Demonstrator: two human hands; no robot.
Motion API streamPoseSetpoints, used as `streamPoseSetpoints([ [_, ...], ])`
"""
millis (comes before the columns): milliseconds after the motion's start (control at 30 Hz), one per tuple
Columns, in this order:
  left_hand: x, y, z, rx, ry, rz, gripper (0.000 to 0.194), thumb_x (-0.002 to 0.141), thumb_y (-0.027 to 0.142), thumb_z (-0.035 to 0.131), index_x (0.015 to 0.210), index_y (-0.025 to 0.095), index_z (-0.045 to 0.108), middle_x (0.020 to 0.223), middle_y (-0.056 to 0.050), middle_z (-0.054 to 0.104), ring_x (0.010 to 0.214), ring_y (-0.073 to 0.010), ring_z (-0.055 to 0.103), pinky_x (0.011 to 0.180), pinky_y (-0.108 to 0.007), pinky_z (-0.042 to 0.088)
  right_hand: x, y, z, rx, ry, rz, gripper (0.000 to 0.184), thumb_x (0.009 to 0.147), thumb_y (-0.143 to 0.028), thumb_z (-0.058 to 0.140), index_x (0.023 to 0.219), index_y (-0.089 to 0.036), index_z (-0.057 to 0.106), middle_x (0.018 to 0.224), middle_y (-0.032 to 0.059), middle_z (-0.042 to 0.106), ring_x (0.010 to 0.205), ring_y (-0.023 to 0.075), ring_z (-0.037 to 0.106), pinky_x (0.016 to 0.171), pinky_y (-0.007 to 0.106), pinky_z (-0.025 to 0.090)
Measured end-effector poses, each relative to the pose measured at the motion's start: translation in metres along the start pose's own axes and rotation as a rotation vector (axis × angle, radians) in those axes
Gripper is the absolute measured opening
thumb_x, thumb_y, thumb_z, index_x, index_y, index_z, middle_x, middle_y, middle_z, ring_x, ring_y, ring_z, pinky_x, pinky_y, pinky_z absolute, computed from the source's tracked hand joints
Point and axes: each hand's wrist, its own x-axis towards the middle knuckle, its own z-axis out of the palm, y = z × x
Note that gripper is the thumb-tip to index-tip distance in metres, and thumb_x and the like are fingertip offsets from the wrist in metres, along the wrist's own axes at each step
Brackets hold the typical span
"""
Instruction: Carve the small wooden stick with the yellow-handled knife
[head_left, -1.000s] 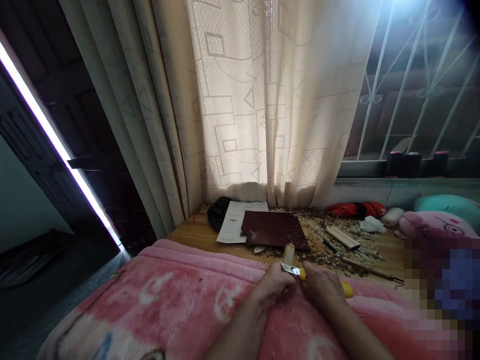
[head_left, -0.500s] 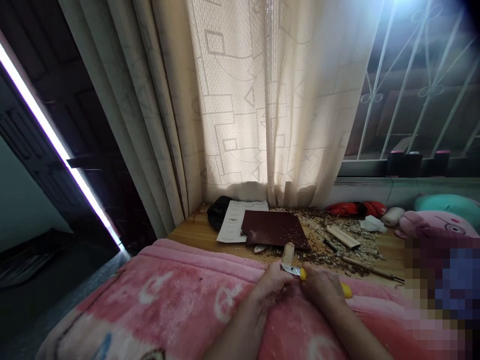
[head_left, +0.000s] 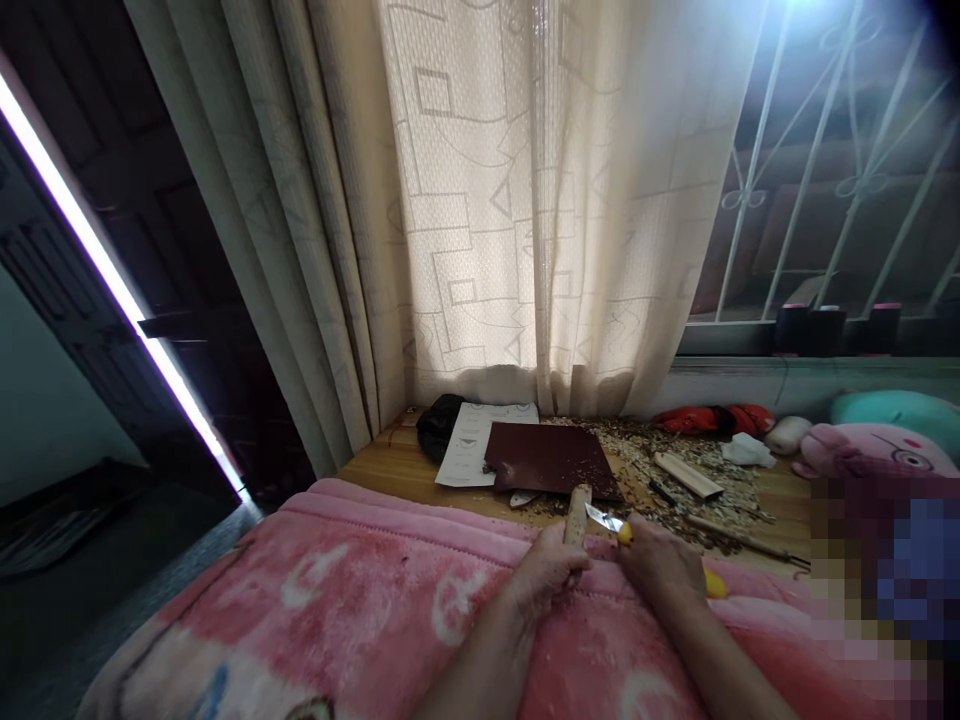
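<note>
My left hand is closed round a short pale piece of wood, whose upper end sticks up past the fingers. In my right hand is a yellow-handled utility knife, its handle end showing behind the fist. The knife's shiny blade points left and lies at the right side of the wood; I cannot tell whether it touches. Both hands are above a pink blanket. Just beyond them lies a dark red board with shavings on it.
Wood shavings litter the wooden surface. A pale wood block and a thin stick lie right. White paper and a black bag are left of the board. A pink plush toy sits far right.
My right hand has moved the knife a little right and up, so its blade is now beside the wood instead of across its front. More of the wood shows.
</note>
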Motion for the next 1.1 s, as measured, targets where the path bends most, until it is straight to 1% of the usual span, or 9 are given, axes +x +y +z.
streamPoseSetpoints([
  [133,0.003,-0.001,0.001,0.005,0.008,0.085,0.018,0.064,0.030,0.048,0.072,0.017,0.039,0.043,0.008,0.035,0.031,-0.0022,0.026,0.033,-0.016,0.016,-0.001,-0.001,-0.003,0.009,0.015,0.012,0.019,0.069,-0.033,0.035,0.071,-0.022,0.050,0.073,0.0032,0.058,0.067,0.0163,0.053,0.055,0.025,0.030],
  [267,0.008,-0.008,-0.001,0.048,0.062,0.034,0.036,0.066,0.054,0.035,0.069,0.018,0.037,0.039,0.008,0.035,0.027,-0.0030,0.023,0.030,-0.017,0.010,0.000,0.001,-0.004,0.022,0.065,0.025,0.018,0.069,-0.032,0.034,0.070,-0.023,0.050,0.070,0.0020,0.058,0.065,0.0149,0.052,0.053,0.024,0.028],
  [400,0.012,-0.011,-0.001,-0.009,0.088,-0.010,0.042,0.064,0.061,0.032,0.068,0.019,0.036,0.035,0.009,0.031,0.024,-0.0032,0.019,0.029,-0.017,0.007,-0.002,0.002,-0.004,0.020,0.111,0.025,0.016,0.069,-0.031,0.035,0.068,-0.022,0.049,0.067,0.0015,0.058,0.062,0.0139,0.052,0.051,0.023,0.026],
  [533,0.011,-0.008,-0.001,-0.067,0.060,-0.040,0.044,0.064,0.062,0.028,0.068,0.019,0.036,0.034,0.009,0.030,0.024,-0.0029,0.017,0.030,-0.016,0.007,-0.003,0.002,-0.005,0.020,0.091,0.003,0.018,0.070,-0.031,0.034,0.067,-0.022,0.049,0.068,0.0016,0.058,0.063,0.0141,0.052,0.050,0.023,0.024],
  [600,0.009,-0.005,-0.001,-0.077,0.049,-0.029,0.043,0.064,0.061,0.029,0.069,0.019,0.036,0.036,0.009,0.030,0.025,-0.0025,0.017,0.030,-0.016,0.006,-0.002,0.001,-0.006,0.021,0.070,-0.006,0.020,0.070,-0.033,0.033,0.068,-0.022,0.049,0.069,0.0017,0.058,0.064,0.0148,0.052,0.050,0.023,0.024],
  [667,0.007,-0.003,-0.001,-0.076,0.039,-0.016,0.038,0.064,0.056,0.037,0.070,0.019,0.036,0.039,0.009,0.031,0.027,-0.0019,0.018,0.030,-0.016,0.007,-0.002,0.001,-0.006,0.025,0.053,-0.014,0.021,0.071,-0.034,0.032,0.069,-0.022,0.049,0.070,0.0020,0.058,0.064,0.0153,0.052,0.050,0.023,0.024],
  [800,0.002,0.002,0.001,-0.076,0.009,0.002,0.032,0.056,0.035,0.057,0.076,0.019,0.039,0.044,0.010,0.033,0.031,-0.0009,0.022,0.033,-0.015,0.010,-0.001,0.001,-0.005,0.037,0.029,-0.025,0.022,0.071,-0.036,0.033,0.069,-0.022,0.049,0.069,0.0026,0.058,0.065,0.0160,0.052,0.051,0.023,0.025],
  [967,-0.003,0.009,0.007,-0.092,-0.038,0.081,0.023,0.053,0.011,0.050,0.076,0.014,0.049,0.051,0.005,0.043,0.040,-0.0021,0.030,0.037,-0.016,0.017,-0.002,0.002,-0.001,0.028,0.044,-0.066,0.018,0.070,-0.034,0.036,0.070,-0.022,0.049,0.069,0.0020,0.058,0.064,0.0158,0.052,0.052,0.023,0.026],
  [1100,-0.001,0.007,0.008,-0.143,-0.087,0.154,0.030,0.050,0.006,0.046,0.079,0.012,0.052,0.060,0.002,0.047,0.048,-0.0035,0.037,0.041,-0.014,0.021,-0.002,0.000,0.000,0.011,0.056,-0.122,0.016,0.070,-0.032,0.037,0.071,-0.022,0.049,0.070,0.0019,0.058,0.065,0.0150,0.052,0.053,0.023,0.027],
])
